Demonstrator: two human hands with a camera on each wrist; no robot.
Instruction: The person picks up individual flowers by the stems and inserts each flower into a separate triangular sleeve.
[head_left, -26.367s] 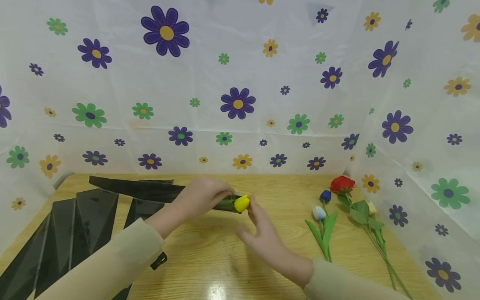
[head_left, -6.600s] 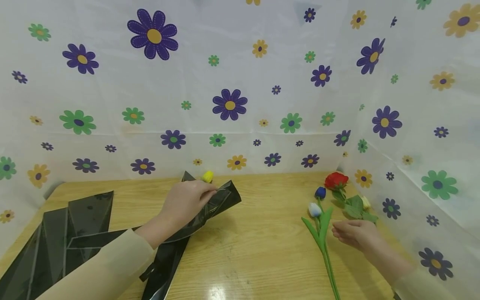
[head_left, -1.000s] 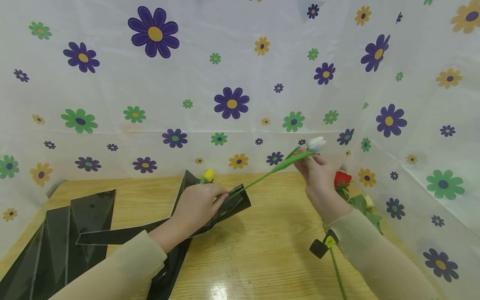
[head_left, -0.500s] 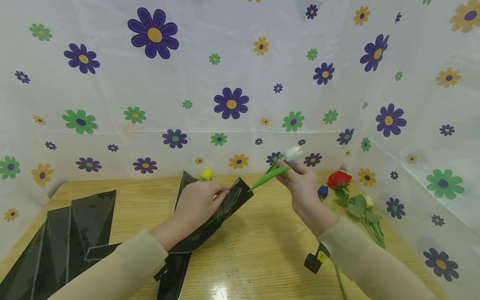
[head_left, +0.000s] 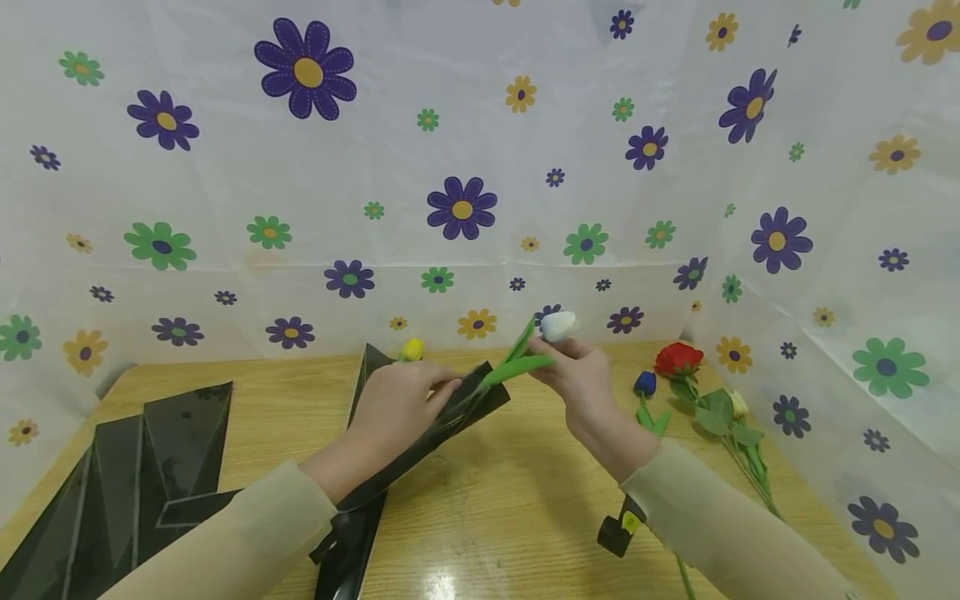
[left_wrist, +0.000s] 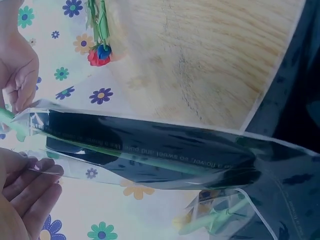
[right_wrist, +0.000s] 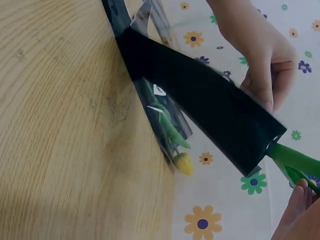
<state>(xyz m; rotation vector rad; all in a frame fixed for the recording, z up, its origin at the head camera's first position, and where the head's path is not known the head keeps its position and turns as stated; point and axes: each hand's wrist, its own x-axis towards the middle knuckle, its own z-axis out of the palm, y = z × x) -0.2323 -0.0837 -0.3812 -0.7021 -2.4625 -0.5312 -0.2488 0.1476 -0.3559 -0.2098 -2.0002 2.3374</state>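
Note:
My left hand (head_left: 401, 408) pinches the upper edge of a black-and-clear flower sleeve (head_left: 483, 402), whose open end faces right. My right hand (head_left: 588, 387) holds a white tulip (head_left: 558, 326) just below its bloom. The tulip's green leaves (head_left: 517, 367) are at the sleeve's mouth. Through the clear side in the left wrist view, its stem (left_wrist: 150, 160) runs down inside the sleeve. Beneath my left hand lies another dark sleeve (head_left: 351, 533) with a yellow tulip (head_left: 412, 349) at its far end; the right wrist view shows this yellow tulip (right_wrist: 184, 163) beside the raised sleeve.
Several flat black sleeves (head_left: 161, 467) overlap on the table's left side. At the right lie a blue tulip (head_left: 645, 383), a red rose (head_left: 678, 359) and a whitish flower (head_left: 738, 404) among green leaves. A flower-print curtain (head_left: 465, 125) hangs behind the wooden table (head_left: 480, 517).
Earlier the yellow tulip was put into its sleeve, and my right hand picked up the white tulip. Over the last second my right hand moved left and down, sliding the stem deeper into the sleeve.

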